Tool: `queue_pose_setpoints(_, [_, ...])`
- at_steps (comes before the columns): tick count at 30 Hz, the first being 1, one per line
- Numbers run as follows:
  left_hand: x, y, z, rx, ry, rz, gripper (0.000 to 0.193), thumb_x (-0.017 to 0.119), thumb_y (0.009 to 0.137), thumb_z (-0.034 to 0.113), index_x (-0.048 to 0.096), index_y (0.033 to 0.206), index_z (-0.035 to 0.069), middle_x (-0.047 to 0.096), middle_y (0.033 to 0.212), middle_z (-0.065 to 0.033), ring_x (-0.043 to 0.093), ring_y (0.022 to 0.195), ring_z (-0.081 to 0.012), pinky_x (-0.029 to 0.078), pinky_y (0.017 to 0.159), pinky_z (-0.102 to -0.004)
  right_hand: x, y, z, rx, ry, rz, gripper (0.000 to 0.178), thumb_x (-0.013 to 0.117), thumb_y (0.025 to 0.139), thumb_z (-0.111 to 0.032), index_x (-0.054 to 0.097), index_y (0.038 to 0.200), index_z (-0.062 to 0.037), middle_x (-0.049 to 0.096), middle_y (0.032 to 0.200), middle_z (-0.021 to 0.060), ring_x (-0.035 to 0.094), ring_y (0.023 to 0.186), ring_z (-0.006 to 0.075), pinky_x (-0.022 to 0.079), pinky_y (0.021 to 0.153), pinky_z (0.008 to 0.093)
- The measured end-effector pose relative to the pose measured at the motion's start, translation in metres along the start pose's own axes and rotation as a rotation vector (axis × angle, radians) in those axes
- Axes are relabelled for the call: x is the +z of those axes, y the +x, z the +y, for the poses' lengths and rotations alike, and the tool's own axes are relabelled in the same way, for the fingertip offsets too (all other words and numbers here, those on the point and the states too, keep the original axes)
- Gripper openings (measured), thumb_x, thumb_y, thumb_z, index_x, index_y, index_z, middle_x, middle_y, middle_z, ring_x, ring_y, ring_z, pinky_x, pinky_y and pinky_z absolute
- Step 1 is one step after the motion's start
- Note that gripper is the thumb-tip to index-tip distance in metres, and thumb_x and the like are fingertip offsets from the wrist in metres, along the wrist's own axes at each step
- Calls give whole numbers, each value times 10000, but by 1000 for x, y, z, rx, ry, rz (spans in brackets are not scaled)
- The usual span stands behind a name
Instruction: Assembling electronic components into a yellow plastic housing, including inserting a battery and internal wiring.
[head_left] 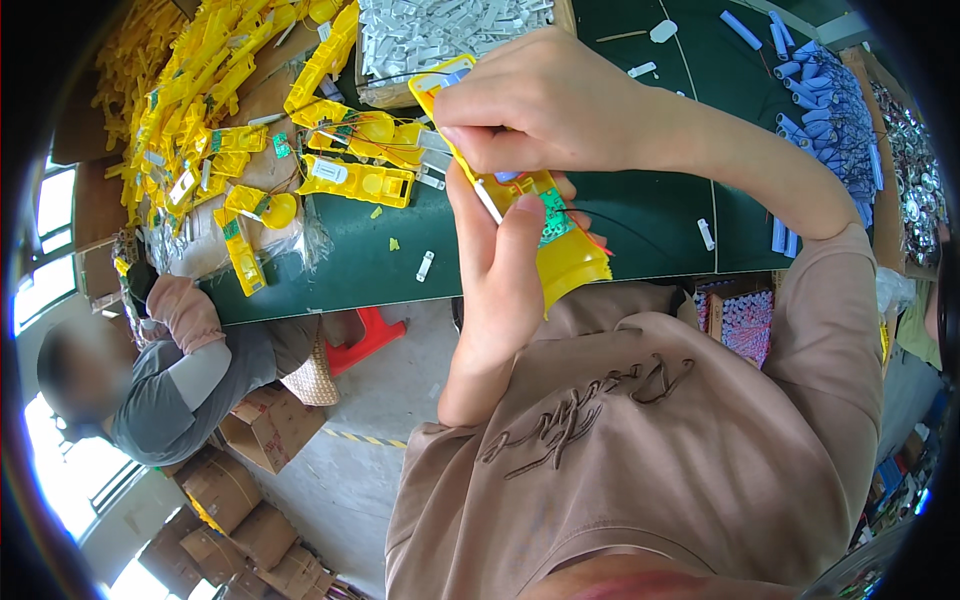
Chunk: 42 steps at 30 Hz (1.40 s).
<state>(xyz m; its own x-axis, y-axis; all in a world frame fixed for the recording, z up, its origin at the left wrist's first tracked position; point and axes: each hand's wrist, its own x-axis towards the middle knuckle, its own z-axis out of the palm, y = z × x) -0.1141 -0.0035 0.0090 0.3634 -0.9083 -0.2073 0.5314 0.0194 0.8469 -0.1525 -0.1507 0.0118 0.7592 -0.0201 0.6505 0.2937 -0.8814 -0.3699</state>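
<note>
The left hand [500,270] has its fingers [520,235] clamped round a yellow plastic housing [560,250], thumb pressed on its green circuit board [552,215]. The housing's long axis runs from the lower right up-left, passing under the right hand [540,100], whose fingers are pinched together on its upper part. Beyond the housing lies the green worktop [650,215], with blue cylinders [820,90] to its right and yellow housings [200,90] to its left.
</note>
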Motion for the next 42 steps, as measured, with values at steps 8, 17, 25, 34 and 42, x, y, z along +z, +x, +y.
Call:
queue_pose_setpoints(8, [5,-5,2,46,42,12,449,376,787,76,232,1212,47,493,941,-142,556,683,-187,528,600,-340,-17,2,-4,43,34,103,93,541,747,-114,541,719,-25,505,559,44,498,467,168,375,437,274])
queue_pose_setpoints(17, [-8,-2,-2,204,107,-31,584,356,745,-19,107,1269,49,447,986,-153,529,758,-186,515,643,-321,-33,-16,-27,498,339,14,127,547,796,-133,554,725,-29,491,532,-7,402,417,36,299,410,201])
queue_pose_setpoints(25, [-13,4,-13,485,509,10,743,426,718,-16,-33,1302,-11,332,1187,-180,394,1050,-240,314,916,-348,-12,-33,-46,390,-60,68,206,621,738,-256,584,767,-56,570,625,73,560,547,240,434,497,322])
queue_pose_setpoints(34, [-16,14,-13,494,382,64,722,435,765,171,10,1313,-31,306,1189,-164,353,1047,-227,271,935,-340,14,-38,-48,323,-101,240,102,620,697,-148,560,726,-71,550,596,46,549,559,207,427,507,325])
queue_pose_setpoints(42, [-16,18,-14,455,260,187,506,373,865,103,130,1298,3,382,1112,-112,412,930,-140,349,822,-261,15,-34,-53,375,-167,187,116,628,669,-137,543,727,-83,542,596,27,541,558,203,423,493,317])
